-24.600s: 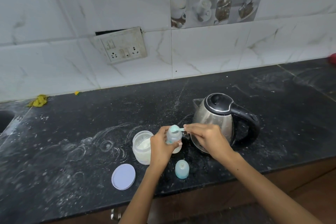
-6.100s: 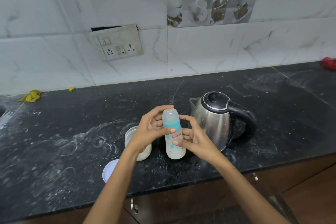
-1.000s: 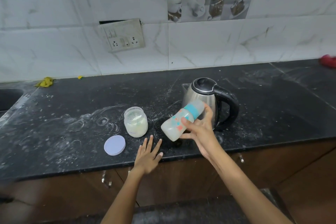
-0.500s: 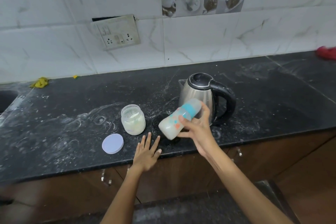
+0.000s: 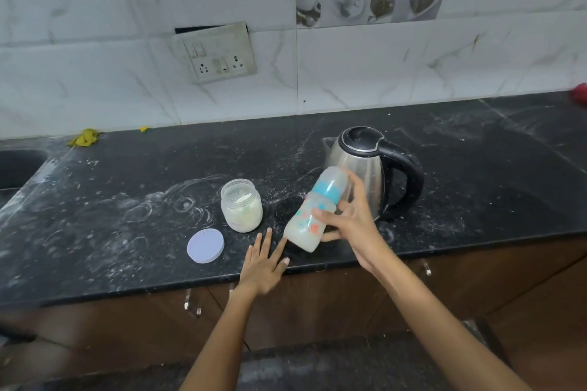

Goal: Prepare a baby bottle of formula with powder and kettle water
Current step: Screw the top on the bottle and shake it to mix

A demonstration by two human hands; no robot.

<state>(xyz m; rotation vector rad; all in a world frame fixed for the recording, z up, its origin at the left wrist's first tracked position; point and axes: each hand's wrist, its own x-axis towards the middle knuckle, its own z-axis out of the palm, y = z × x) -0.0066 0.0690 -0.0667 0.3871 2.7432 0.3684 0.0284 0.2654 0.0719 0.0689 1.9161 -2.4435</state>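
Observation:
My right hand [image 5: 351,223] holds the capped baby bottle [image 5: 313,213] tilted above the black counter [image 5: 127,232], its teal collar and clear cap pointing up and right. Cloudy white liquid fills its lower part. My left hand [image 5: 263,260] lies flat on the counter's front edge, fingers spread, just left of the bottle's base. The open jar of white powder [image 5: 242,209] stands left of the bottle. Its lilac lid [image 5: 205,245] lies flat in front of it. The steel kettle [image 5: 365,168] with its black handle stands behind my right hand.
Powder is smeared over the counter. A sink [image 5: 16,165] lies at the far left, a yellow scrap [image 5: 84,137] near the wall, a red object [image 5: 579,92] at the far right. A socket plate [image 5: 219,54] hangs on the tiled wall. Brown cabinet doors [image 5: 476,279] run below the counter.
In the last second the tilted bottle shifted only slightly in my right hand. My left hand stayed flat on the counter edge. Earlier both hands held the bottle upright.

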